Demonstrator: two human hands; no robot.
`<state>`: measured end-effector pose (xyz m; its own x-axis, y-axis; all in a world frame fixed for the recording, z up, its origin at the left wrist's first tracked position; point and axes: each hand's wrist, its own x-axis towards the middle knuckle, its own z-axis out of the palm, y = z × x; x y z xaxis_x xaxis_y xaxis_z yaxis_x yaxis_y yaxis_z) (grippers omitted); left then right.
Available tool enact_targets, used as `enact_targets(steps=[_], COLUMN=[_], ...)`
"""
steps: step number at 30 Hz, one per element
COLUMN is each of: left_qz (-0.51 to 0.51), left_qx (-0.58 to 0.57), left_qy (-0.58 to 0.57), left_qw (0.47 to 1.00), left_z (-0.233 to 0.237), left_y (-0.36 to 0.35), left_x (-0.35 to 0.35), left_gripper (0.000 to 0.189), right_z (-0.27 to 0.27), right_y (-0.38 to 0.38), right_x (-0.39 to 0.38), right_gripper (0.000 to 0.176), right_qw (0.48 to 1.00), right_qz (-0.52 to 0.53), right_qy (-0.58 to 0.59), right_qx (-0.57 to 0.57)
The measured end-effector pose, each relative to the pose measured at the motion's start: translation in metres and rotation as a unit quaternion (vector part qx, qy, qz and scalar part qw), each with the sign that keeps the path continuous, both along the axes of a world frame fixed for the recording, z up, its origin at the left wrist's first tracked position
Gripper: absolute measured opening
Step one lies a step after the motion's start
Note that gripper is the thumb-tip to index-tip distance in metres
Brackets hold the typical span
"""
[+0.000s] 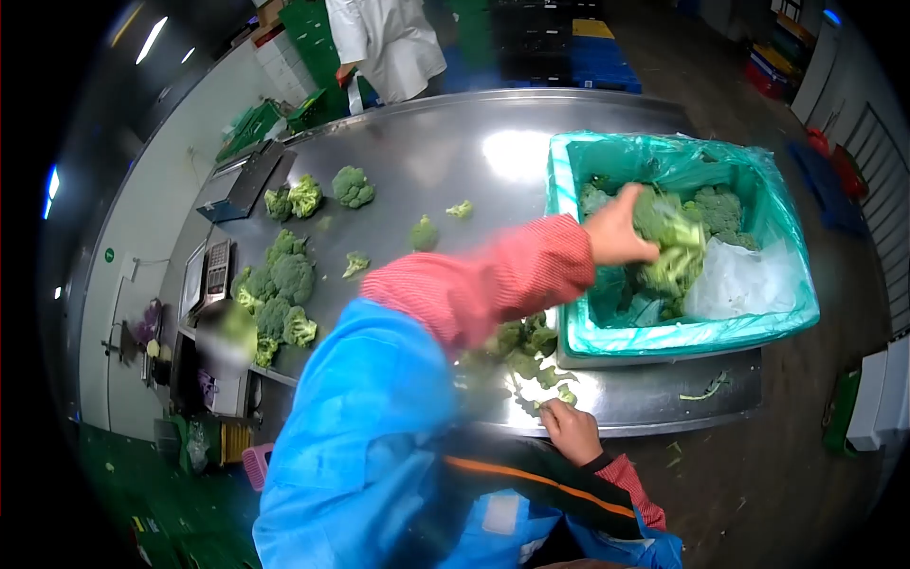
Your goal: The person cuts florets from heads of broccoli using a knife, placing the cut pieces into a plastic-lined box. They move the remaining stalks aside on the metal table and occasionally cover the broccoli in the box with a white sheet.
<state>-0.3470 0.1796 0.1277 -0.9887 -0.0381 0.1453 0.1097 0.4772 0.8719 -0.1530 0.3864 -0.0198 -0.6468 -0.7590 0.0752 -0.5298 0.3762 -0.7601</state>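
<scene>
My left hand (618, 229) reaches across to the right into a green-lined box (569, 341), its fingers and thumb around a broccoli head (671, 228), slightly blurred. More broccoli (718, 211) lies inside the box, beside a clear plastic bag (744, 280). At the table's near edge rests my right hand (573, 431), fingers curled closed by leafy broccoli trimmings (542, 379); what it holds, if anything, does not show. To the left sits a cluster of broccoli heads (284, 284), with another head (354, 187) farther back.
Small broccoli pieces (357, 264) are scattered on the metal table (408, 152). A scale with a keypad (217, 270) stands at the left. Past the far edge is a person in a white coat (393, 43), near stacked crates (536, 43). A leaf scrap (706, 387) lies at the near right.
</scene>
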Motion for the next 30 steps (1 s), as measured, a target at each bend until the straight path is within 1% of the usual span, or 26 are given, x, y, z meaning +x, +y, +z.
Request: enact_targets(steps=[1, 2, 3, 4, 5, 6, 7, 8, 9, 10, 11, 12, 14, 15, 16, 18, 21, 24, 25, 28, 30], left_qz=[-0.016, -0.001, 0.028, 0.021, 0.054, 0.05, 0.084, 0.071, 0.104, 0.126, 0.155, 0.183, 0.225, 0.223, 0.235, 0.273, 0.326, 0.342, 0.333, 0.33, 0.32], left_qx=[0.066, 0.102, 0.062, 0.08, 0.048, 0.053, 0.123, 0.071, 0.085, 0.062, 0.043, 0.021, -0.054, -0.104, -0.142, -0.095, -0.033, -0.007, 0.059, 0.12, 0.13], left_qy=[0.029, 0.012, 0.026, 0.047, 0.031, 0.04, -0.027, -0.004, -0.06, -0.057, -0.079, -0.101, -0.131, -0.121, -0.103, -0.104, -0.075, -0.048, -0.043, -0.044, -0.047], left_qw=[0.997, 0.995, 0.997, 0.995, 0.997, 0.997, 0.989, 0.995, 0.989, 0.988, 0.984, 0.978, 0.964, 0.962, 0.956, 0.952, 0.942, 0.938, 0.94, 0.935, 0.937], left_z=[0.008, 0.036, 0.043, 0.04, 0.056, 0.054, 0.059, 0.042, 0.035, 0.024, 0.006, -0.015, -0.056, -0.082, -0.108, -0.113, -0.123, -0.135, -0.139, -0.131, -0.138], left_y=[-0.019, -0.033, -0.053, -0.078, -0.092, -0.112, -0.12, -0.141, -0.15, -0.155, -0.161, -0.166, -0.169, -0.174, -0.175, -0.162, -0.144, -0.135, -0.135, -0.129, -0.132], left_x=[0.007, 0.031, 0.047, 0.061, 0.09, 0.11, 0.138, 0.156, 0.178, 0.198, 0.216, 0.232, 0.262, 0.274, 0.286, 0.296, 0.296, 0.291, 0.288, 0.283, 0.284], left_gripper=[0.099, 0.094, 0.092, 0.094, 0.095, 0.094, 0.094, 0.089, 0.09, 0.091, 0.092, 0.092, 0.091, 0.09, 0.091, 0.094, 0.096, 0.099, 0.1, 0.101, 0.103], right_z=[0.002, 0.003, 0.004, -0.008, -0.014, -0.016, -0.013, -0.01, -0.001, 0.012, 0.022, 0.021, 0.015, 0.009, 0.012, 0.009, 0.006, 0.016, 0.023, 0.021, 0.012], right_y=[-0.003, -0.006, -0.008, -0.01, -0.012, -0.016, -0.023, -0.031, -0.036, -0.041, -0.047, -0.058, -0.077, -0.086, -0.094, -0.11, -0.126, -0.133, -0.137, -0.144, -0.148], right_x=[0.002, 0.002, 0.003, 0.005, 0.004, 0.003, 0.004, 0.002, 0.0, -0.002, -0.004, -0.003, -0.005, -0.006, -0.006, -0.006, -0.003, -0.007, -0.009, -0.017, -0.021], right_gripper=[0.013, 0.013, 0.012, 0.012, 0.012, 0.012, 0.013, 0.013, 0.014, 0.015, 0.017, 0.018, 0.018, 0.02, 0.02, 0.018, 0.017, 0.017, 0.01, 0.009, 0.013], right_qw=[1.0, 0.999, 0.998, 0.996, 0.992, 0.985, 0.976, 0.963, 0.967, 0.97, 0.973, 0.976, 0.985, 0.992, 0.992, 0.998, 1.0, 0.998, 0.995, 0.99, 0.989], right_qz=[-0.005, -0.012, -0.019, -0.044, -0.066, -0.09, -0.116, -0.144, -0.143, -0.141, -0.126, -0.131, -0.097, -0.083, -0.072, -0.047, -0.031, -0.032, -0.043, -0.039, -0.019], right_qy=[-0.011, -0.022, -0.034, -0.026, -0.056, -0.088, -0.115, -0.139, -0.15, -0.159, -0.175, -0.151, -0.117, -0.074, -0.097, -0.036, 0.005, 0.062, 0.089, 0.135, 0.139], right_qx=[-0.013, -0.027, -0.038, -0.073, -0.095, -0.115, -0.147, -0.179, -0.148, -0.119, -0.08, -0.092, -0.087, -0.066, -0.033, -0.026, -0.003, -0.004, -0.018, 0.019, 0.055])
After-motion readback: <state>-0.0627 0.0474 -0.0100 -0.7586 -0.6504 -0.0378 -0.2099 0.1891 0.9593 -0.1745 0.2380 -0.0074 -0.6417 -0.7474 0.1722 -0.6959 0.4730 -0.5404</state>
